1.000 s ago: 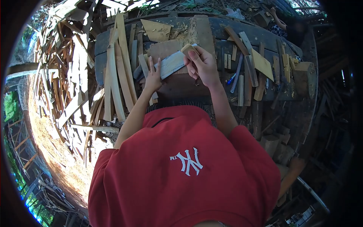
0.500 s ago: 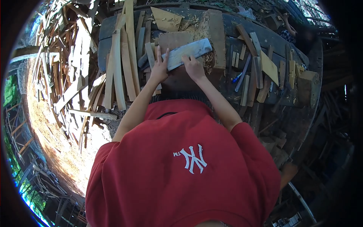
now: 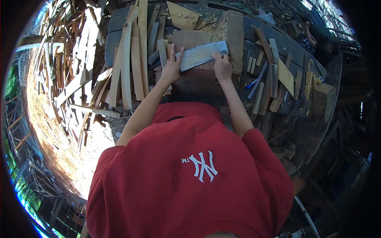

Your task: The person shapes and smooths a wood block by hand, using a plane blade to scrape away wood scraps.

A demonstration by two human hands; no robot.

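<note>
Pale wooden board point(image 3: 204, 55), one, spanning both hands: left hand point(image 3: 172, 71), fingers splayed, at one end; right hand point(image 3: 223, 68), fingers curled, at the other, grip unclear; wooden strips point(image 3: 137, 59) left of both

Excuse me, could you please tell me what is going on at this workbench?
A person in a red shirt has both bare hands on a pale board, set at a slant over a brown wooden block. The left hand, with two fingers raised and spread, is at the board's left end; the right hand, partly curled, is near its right end. Whether it grips or only presses is hard to tell. Wood shavings and long wood strips lie nearby.
</note>
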